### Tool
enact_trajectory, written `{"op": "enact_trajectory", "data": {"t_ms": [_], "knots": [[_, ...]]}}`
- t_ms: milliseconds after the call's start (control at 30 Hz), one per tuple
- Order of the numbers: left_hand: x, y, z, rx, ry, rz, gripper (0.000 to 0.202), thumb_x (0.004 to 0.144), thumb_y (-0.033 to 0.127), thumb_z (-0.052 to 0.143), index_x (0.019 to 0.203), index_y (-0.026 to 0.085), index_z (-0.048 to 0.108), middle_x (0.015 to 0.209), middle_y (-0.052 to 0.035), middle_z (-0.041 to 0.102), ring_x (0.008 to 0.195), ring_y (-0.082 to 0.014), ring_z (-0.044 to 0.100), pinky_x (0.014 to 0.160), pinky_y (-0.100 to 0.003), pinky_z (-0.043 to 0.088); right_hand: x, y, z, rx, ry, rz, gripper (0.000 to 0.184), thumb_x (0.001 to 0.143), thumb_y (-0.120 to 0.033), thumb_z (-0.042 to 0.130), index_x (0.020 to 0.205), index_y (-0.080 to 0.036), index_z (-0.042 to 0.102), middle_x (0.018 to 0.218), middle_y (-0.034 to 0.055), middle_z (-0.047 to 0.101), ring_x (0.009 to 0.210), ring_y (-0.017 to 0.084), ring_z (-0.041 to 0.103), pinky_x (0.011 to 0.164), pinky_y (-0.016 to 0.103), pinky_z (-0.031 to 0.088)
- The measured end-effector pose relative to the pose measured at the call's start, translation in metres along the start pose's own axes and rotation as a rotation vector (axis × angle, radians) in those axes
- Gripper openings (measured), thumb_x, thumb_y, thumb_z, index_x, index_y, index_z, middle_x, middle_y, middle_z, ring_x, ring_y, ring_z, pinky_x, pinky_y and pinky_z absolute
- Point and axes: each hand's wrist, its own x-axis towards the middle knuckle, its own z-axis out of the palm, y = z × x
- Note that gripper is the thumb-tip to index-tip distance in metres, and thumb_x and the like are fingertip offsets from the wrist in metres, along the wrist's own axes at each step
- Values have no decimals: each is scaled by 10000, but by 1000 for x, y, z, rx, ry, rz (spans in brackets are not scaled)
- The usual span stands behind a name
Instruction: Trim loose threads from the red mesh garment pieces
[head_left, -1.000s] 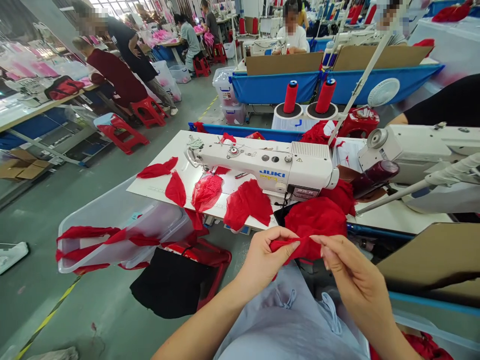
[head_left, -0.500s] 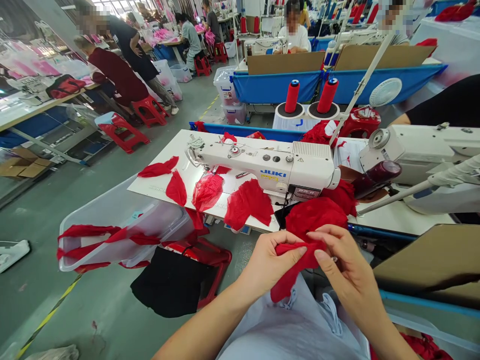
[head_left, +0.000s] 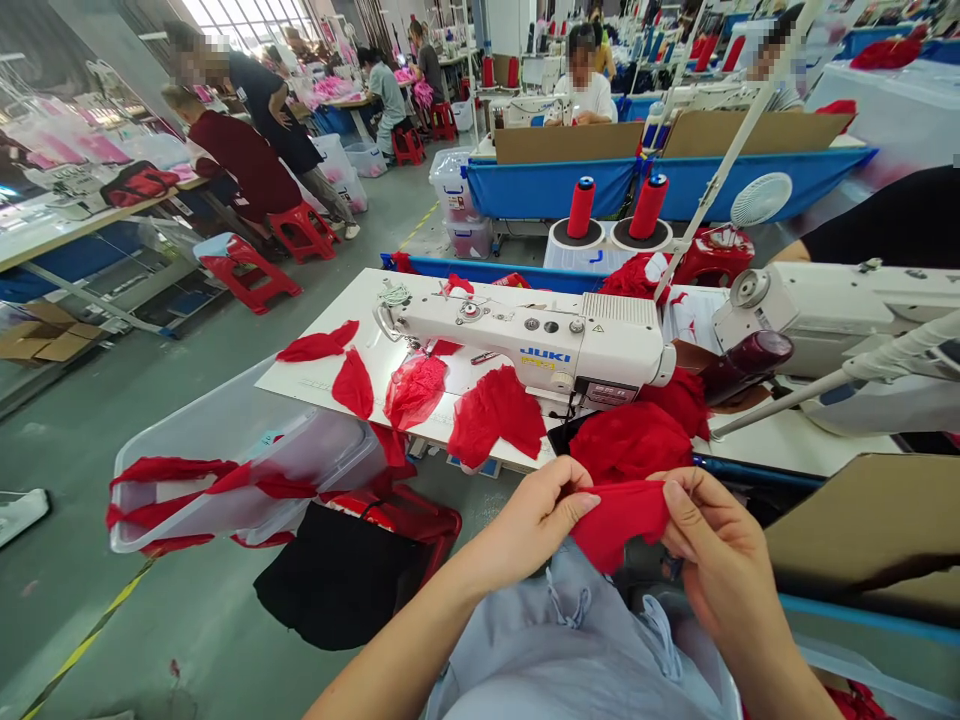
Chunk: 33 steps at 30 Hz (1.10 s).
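Between my two hands a piece of red fabric [head_left: 624, 515] is stretched above my lap, its lower part hanging down. My left hand [head_left: 546, 515] pinches one end between thumb and fingers. The other end is pinched by my right hand [head_left: 709, 525]. Just beyond them lies a heap of red fabric [head_left: 630, 440] at the table's front edge. A white sewing machine [head_left: 525, 325] stands on the white table [head_left: 315, 375]. Flat red pieces lie before it, among them a wide one [head_left: 496, 415] and a lacy one [head_left: 416, 390].
To the left, a clear plastic bin [head_left: 225, 440] has red strips over its rim. Black cloth [head_left: 337, 575] covers part of a red stool [head_left: 442, 530]. Cardboard [head_left: 862, 530] stands at the right. Behind the machine are red thread cones [head_left: 581, 208]; several people work farther back.
My hands have moved apart, and the red fabric between them is now pulled out straight and wider. My right hand has shifted right. The view has tilted slightly.
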Motion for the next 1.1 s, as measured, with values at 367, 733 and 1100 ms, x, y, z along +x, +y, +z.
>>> {"op": "enact_trajectory", "data": {"t_ms": [367,733,1100], "knots": [[8,9,1,66,-31,46,157,789,304,707,846,190,615,648,66,384,619,-103,376,594,-234,312,4,-6,-8,-383,-510,-72,228,822,-432,658,865,-213,705,748,21,632,588,142,503,526,247,411],[8,14,0,-278,-68,-8,234,844,361,639,990,189,575,786,31,475,687,-102,429,640,-228,352,2,-4,-4,-340,-430,-19,263,754,-435,728,709,-189,649,635,-19,529,556,117,418,508,228,368],[8,-6,-3,-110,-62,-87,206,867,356,576,966,175,590,885,-15,597,792,-144,512,717,-246,390,2,1,-26,-94,-122,117,366,664,-513,803,789,-189,688,644,-7,594,508,95,435,440,186,349]]}}
